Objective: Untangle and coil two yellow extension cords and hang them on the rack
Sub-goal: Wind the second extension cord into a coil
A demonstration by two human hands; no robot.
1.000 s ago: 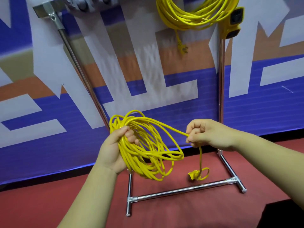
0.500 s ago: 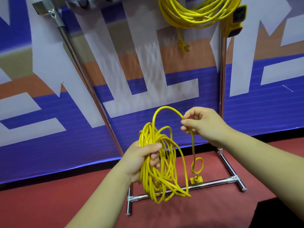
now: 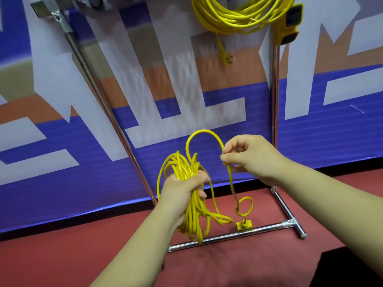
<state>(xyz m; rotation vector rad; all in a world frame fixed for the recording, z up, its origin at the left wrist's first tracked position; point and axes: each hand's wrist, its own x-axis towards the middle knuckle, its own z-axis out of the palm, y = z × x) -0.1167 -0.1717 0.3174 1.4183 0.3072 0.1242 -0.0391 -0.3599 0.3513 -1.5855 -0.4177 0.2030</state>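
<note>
Your left hand (image 3: 182, 191) grips the coiled cord (image 3: 181, 168) around its middle, fingers wrapped over the bundled loops, which hang in front of the rack (image 3: 274, 100). Your right hand (image 3: 250, 158) pinches the free strand (image 3: 231, 183) beside an arch rising from the bundle. The strand drops to a small loop and a yellow end block (image 3: 244, 224). The second cord (image 3: 234, 15) hangs coiled at the rack's top.

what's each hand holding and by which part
Both hold one yellow cord: the left hand grips the coil near its top, the right hand pinches the loose tail, whose end hangs below.
</note>
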